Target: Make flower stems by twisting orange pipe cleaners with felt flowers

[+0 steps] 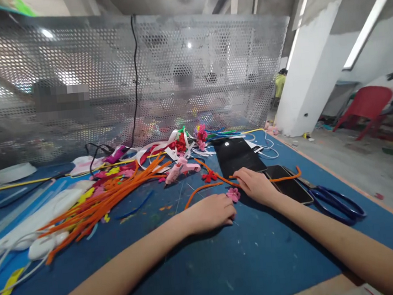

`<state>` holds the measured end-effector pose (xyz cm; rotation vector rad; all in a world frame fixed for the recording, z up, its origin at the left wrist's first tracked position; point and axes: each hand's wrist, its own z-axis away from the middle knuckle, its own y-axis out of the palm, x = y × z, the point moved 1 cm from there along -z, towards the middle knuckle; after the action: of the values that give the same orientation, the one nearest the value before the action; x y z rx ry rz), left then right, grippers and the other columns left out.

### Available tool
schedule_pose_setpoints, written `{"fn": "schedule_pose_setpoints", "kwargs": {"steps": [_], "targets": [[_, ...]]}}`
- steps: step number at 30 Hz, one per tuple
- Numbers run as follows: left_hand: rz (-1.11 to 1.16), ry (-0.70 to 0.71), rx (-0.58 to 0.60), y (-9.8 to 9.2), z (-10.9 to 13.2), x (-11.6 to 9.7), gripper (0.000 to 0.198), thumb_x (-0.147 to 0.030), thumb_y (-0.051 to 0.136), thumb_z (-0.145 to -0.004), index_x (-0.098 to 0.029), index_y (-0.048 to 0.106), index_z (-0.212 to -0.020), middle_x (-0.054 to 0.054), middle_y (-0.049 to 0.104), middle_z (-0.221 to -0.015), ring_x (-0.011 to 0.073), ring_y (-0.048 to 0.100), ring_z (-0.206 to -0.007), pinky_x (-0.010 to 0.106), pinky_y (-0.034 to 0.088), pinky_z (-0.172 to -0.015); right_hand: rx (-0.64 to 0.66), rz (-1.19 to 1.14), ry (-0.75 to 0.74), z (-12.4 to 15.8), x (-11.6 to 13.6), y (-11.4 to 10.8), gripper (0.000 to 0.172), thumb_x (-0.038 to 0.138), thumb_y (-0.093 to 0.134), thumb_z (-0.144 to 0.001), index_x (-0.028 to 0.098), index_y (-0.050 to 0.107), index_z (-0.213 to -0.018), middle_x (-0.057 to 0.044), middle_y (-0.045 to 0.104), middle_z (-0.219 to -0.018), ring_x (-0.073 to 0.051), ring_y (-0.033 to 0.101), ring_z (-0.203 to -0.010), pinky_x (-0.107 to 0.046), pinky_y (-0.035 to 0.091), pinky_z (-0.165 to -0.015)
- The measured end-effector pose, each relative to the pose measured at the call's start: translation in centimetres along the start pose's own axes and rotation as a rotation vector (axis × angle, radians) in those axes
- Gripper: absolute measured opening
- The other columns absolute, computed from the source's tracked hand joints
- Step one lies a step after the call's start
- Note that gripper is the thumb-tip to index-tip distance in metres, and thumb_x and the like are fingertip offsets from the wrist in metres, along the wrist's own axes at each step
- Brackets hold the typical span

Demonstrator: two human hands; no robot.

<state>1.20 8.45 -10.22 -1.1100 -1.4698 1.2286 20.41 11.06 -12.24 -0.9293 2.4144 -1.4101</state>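
My right hand (255, 187) is closed over an orange pipe cleaner (285, 178), whose bent end sticks out to the right across the phone. My left hand (212, 212) rests on the table with its fingers curled; what they hold, if anything, is hidden. A small pink flower (233, 194) lies between the two hands, at the left fingertips. Beyond my left wrist curves another orange pipe cleaner (200, 189). Just past the hands lies a small red flower (209, 177), beside one more slanting orange strand.
A pink glue gun (181, 168) lies left of centre, near a bundle of orange pipe cleaners (117, 189). Blue-handled scissors (337, 203), a dark phone (291, 189) and a black panel (237, 157) are to the right. A perforated metal screen (108, 81) rises behind the blue table.
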Motion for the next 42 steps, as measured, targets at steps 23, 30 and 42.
{"fn": "schedule_pose_setpoints", "kwargs": {"steps": [23,30,42], "targets": [[-0.333,-0.125,-0.530,-9.7,2.1,-3.2,0.022,-0.021,0.038,-0.089,-0.026,0.056,-0.100,0.003,0.066,-0.086,0.0170,0.059,-0.071,0.030,0.046,-0.064,0.046,-0.146,0.071,-0.1,0.7,0.2,0.018,0.025,0.040,-0.091,0.018,0.056,-0.096,-0.006,0.060,-0.082,-0.018,0.055,-0.078,-0.029,0.042,-0.070],[0.437,-0.593,-0.504,-2.7,-0.5,-1.0,0.017,-0.019,0.042,-0.090,-0.019,0.059,-0.087,0.000,0.066,-0.083,0.0123,0.061,-0.076,0.023,0.046,-0.073,-0.182,-1.307,0.565,-0.1,4.9,0.9,0.023,0.045,0.039,-0.089,0.023,0.039,-0.086,0.008,0.044,-0.049,-0.010,0.046,-0.044,-0.019,0.032,-0.043],[0.465,-0.843,-0.775,0.5,0.1,-0.9,0.012,-0.029,0.053,-0.085,-0.021,0.062,-0.085,-0.003,0.065,-0.080,0.0109,0.057,-0.066,0.023,0.043,-0.065,-0.075,-1.835,0.615,0.0,5.7,1.7,0.025,0.035,0.067,-0.073,0.019,0.050,-0.083,0.005,0.054,-0.065,-0.005,0.044,-0.046,-0.018,0.035,-0.045]]}}
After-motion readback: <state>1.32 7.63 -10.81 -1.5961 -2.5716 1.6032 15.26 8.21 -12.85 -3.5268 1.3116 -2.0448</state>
